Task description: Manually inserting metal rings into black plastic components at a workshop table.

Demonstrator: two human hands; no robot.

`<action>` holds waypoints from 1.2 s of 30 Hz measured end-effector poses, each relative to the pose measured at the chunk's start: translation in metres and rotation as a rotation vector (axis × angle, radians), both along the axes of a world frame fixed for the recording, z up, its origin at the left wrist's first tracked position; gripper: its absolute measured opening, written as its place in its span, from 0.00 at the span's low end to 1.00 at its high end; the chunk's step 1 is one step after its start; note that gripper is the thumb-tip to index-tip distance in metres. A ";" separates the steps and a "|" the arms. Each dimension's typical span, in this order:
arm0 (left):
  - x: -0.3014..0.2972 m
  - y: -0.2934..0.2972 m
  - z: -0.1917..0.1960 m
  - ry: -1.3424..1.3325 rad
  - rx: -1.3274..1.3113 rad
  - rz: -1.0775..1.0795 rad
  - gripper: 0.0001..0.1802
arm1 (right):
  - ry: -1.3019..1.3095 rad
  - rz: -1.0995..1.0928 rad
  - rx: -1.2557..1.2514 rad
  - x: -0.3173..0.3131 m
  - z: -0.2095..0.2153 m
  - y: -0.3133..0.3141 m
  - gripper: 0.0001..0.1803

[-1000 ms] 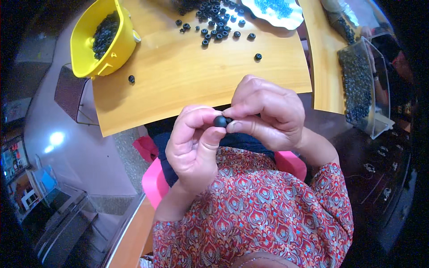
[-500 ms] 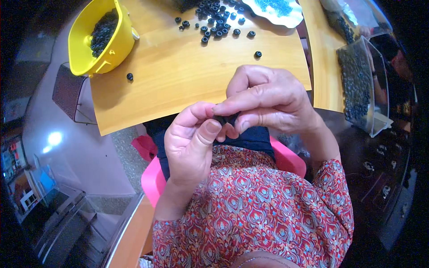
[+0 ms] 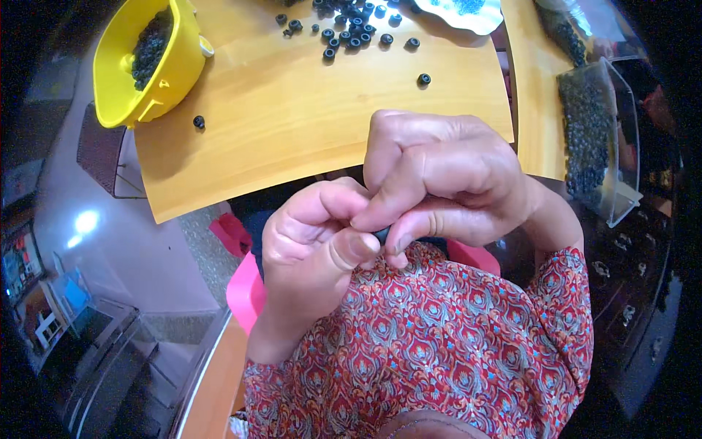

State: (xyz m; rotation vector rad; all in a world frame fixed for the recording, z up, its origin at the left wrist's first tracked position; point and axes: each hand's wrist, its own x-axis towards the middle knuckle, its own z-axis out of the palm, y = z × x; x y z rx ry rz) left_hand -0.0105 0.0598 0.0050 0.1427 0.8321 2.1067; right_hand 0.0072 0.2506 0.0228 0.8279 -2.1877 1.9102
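Note:
My left hand [image 3: 311, 245] and my right hand [image 3: 453, 175] meet in front of my body, just off the table's near edge. Between their fingertips is a small black round part [image 3: 382, 234], mostly hidden by the fingers. The left thumb and fingers pinch it from one side, while the right thumb and index finger close on it from the other. On the table beyond lies a loose cluster of similar small black ring-shaped parts [image 3: 354, 42]. One single black part [image 3: 424, 80] sits nearer my right hand, and another black part [image 3: 199, 122] lies at the left.
A yellow tub [image 3: 172, 84] holding black parts stands on the wooden table [image 3: 292, 117] at far left. A white scalloped dish [image 3: 479, 23] with blue bits lies at the back. To the right, a clear plastic box [image 3: 621, 139] holds many dark parts. A pink chair [image 3: 245, 293] is under me.
Both hands have come slightly lower and nearer my body, still pinching the black part. My right fingers have curled further round it, and the view has shifted a little.

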 end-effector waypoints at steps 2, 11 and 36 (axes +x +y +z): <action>-0.002 0.002 -0.001 -0.020 -0.052 0.044 0.13 | -0.004 -0.063 -0.017 -0.002 -0.006 -0.003 0.11; -0.013 0.012 -0.006 -0.110 0.021 0.086 0.14 | -0.543 0.050 -0.404 -0.013 -0.019 0.009 0.25; 0.010 -0.009 -0.017 0.703 -0.372 0.366 0.13 | 0.236 -0.302 0.284 0.005 0.002 -0.009 0.14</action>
